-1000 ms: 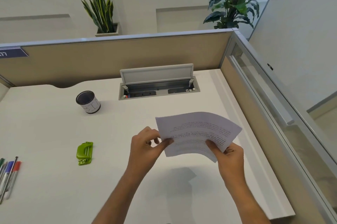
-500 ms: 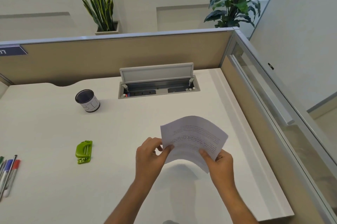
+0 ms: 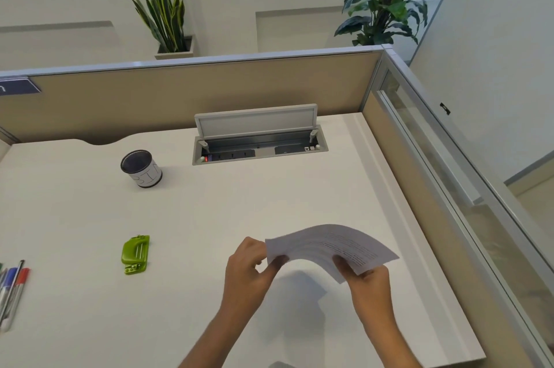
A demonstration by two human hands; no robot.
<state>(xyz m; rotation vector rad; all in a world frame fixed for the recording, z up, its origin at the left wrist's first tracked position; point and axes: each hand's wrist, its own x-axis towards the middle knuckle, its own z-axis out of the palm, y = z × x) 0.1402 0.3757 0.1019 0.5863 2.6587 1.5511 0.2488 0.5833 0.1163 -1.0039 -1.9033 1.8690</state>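
Note:
A printed sheet of paper [image 3: 326, 243] arches upward in the air above the white desk [image 3: 209, 217], held by both hands. My left hand [image 3: 248, 271] pinches its left edge between thumb and fingers. My right hand [image 3: 365, 280] pinches the near right corner, thumb on top of the sheet. The paper casts a shadow on the desk below it.
A green hole punch [image 3: 135, 253] lies left of my hands. A small dark-rimmed white cup [image 3: 141, 168] stands further back. Several markers [image 3: 12, 286] lie at the left edge. An open cable box [image 3: 257, 146] sits at the back, with partition walls [image 3: 419, 188] behind and right.
My hands have come closer together and the sheet has bowed into a higher arch, tilting flatter toward the camera. Nothing on the desk has moved.

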